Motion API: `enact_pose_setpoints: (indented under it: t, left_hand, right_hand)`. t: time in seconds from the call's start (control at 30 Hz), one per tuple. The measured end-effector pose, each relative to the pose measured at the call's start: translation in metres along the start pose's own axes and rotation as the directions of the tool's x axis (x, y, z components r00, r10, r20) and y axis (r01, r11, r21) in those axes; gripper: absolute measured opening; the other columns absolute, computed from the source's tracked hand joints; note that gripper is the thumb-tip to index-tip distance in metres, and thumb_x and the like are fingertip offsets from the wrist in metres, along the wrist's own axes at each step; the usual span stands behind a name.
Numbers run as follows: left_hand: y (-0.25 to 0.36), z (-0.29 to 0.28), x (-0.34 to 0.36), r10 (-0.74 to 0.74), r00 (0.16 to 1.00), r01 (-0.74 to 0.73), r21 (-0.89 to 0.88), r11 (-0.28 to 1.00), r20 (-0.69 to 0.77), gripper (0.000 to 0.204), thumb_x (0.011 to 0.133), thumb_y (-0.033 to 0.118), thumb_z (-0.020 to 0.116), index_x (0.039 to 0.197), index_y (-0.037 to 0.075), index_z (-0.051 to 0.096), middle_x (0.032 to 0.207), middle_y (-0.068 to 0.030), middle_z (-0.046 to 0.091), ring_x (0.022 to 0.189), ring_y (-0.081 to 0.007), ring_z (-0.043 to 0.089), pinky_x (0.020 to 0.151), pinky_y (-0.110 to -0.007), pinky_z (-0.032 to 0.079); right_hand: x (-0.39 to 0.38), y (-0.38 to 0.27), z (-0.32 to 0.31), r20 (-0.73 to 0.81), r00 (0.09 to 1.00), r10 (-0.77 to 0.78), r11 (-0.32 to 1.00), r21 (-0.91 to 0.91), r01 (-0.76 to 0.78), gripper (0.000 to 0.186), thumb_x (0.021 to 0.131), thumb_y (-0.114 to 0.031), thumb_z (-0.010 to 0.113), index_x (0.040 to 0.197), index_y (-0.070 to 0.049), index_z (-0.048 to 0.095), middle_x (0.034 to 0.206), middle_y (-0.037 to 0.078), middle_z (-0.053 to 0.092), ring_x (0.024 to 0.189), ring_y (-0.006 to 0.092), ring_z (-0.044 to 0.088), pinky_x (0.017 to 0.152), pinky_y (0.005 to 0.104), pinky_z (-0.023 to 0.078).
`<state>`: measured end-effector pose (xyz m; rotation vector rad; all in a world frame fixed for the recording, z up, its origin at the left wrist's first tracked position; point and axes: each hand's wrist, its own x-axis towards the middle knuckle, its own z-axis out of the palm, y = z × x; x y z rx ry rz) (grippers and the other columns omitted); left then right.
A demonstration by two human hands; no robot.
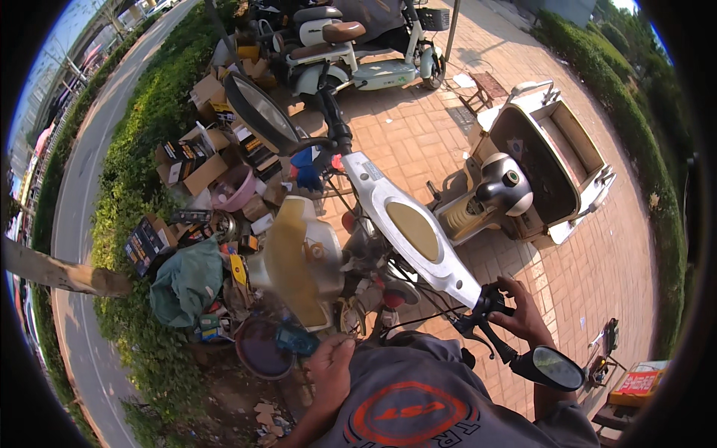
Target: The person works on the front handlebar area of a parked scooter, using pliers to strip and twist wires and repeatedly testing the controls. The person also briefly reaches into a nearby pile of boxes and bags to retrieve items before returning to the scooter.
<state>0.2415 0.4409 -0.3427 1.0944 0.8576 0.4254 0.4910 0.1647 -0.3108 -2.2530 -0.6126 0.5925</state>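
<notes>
- Handlebar assembly of a grey and silver electric scooter (414, 231) is seen from above, running from the upper left to the lower right of the head view, over red-brown brick paving (597, 269).
- Right hand (523, 313) is closed around the black handlebar end and brake lever (485, 317), just above a round black mirror (556, 367).
- Left hand (332, 369) is held low near the scooter's front, fingers curled; whether anything is pinched in it cannot be told.
- Scooter is judged heavy and stiff; the rubber handlebar end looks the surest place for a hold, whereas the thin black cables (418, 317) and the mirror are judged fragile.
- Cream-coloured plastic front panel (299, 257) is judged light, smooth and easily cracked.
- Open cardboard boxes (194, 160) beside a green hedge (142, 134) are filled with small packaged parts; a pink plastic basin (235, 187) lies among them, contents unclear.
- Dark round bucket (261, 347) near the left hand appears to hold a bluish item.
- Second scooter's open under-seat compartment (541, 160) is seen bare inside.
</notes>
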Motion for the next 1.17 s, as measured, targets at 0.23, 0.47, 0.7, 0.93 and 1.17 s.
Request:
enact_pose_setpoints:
  t: [0.23,0.47,0.7,0.93,1.17]
  left_hand:
    - [0.023,-0.002,0.000,0.011,0.996,-0.013,0.015,1.000,0.090,0.013,0.091,0.008,0.061,0.100,-0.002,0.062,0.083,0.0041,0.057,0.072,-0.0013,0.047,0.065,-0.016,0.037]
    - [0.024,-0.031,0.020,-0.041,0.960,0.029,0.047,0.998,0.275,0.013,0.093,0.005,0.057,0.101,-0.005,0.062,0.093,-0.0054,0.065,0.083,-0.0085,0.059,0.079,-0.021,0.047]
    - [0.026,-0.040,0.039,-0.112,0.876,0.067,0.111,0.992,0.469,0.015,0.094,0.008,0.056,0.101,-0.004,0.060,0.093,-0.0046,0.065,0.086,-0.0080,0.059,0.078,-0.023,0.049]
    - [0.027,-0.053,0.047,-0.154,0.805,0.104,0.120,0.987,0.573,0.015,0.094,0.009,0.057,0.102,-0.003,0.060,0.098,-0.0062,0.064,0.087,-0.0092,0.059,0.080,-0.023,0.048]
    - [0.008,-0.070,0.045,-0.254,0.673,0.601,-0.313,0.736,0.695,0.021,0.093,0.008,0.057,0.112,0.002,0.057,0.114,-0.0186,0.060,0.106,-0.0288,0.059,0.103,-0.040,0.040]
  right_hand:
    - [-0.020,0.021,0.012,-0.501,0.838,-0.214,0.972,-0.020,0.236,0.051,0.081,-0.028,0.068,0.120,0.000,0.052,0.119,0.017,0.053,0.112,0.0291,0.050,0.097,0.0392,0.038]
    - [-0.130,0.034,0.117,-0.803,0.579,0.144,0.989,0.099,-0.109,0.012,0.088,-0.005,0.056,0.099,0.001,0.059,0.092,0.011,0.058,0.084,0.0198,0.055,0.079,0.0308,0.045]
    - [-0.038,-0.164,0.169,-0.301,0.934,-0.195,0.948,0.186,0.258,0.018,0.083,-0.009,0.066,0.099,-0.001,0.064,0.087,0.014,0.064,0.075,0.0281,0.064,0.069,0.0333,0.051]
    - [0.005,-0.177,0.198,0.075,0.979,0.188,0.771,0.607,-0.194,0.028,0.089,-0.014,0.062,0.110,0.003,0.063,0.088,0.009,0.068,0.080,0.0146,0.064,0.071,0.0286,0.051]
    - [-0.002,-0.138,0.189,-0.123,0.978,0.168,0.865,0.495,-0.087,0.023,0.092,-0.003,0.053,0.112,0.004,0.063,0.101,0.013,0.068,0.086,0.0167,0.066,0.077,0.0283,0.054]
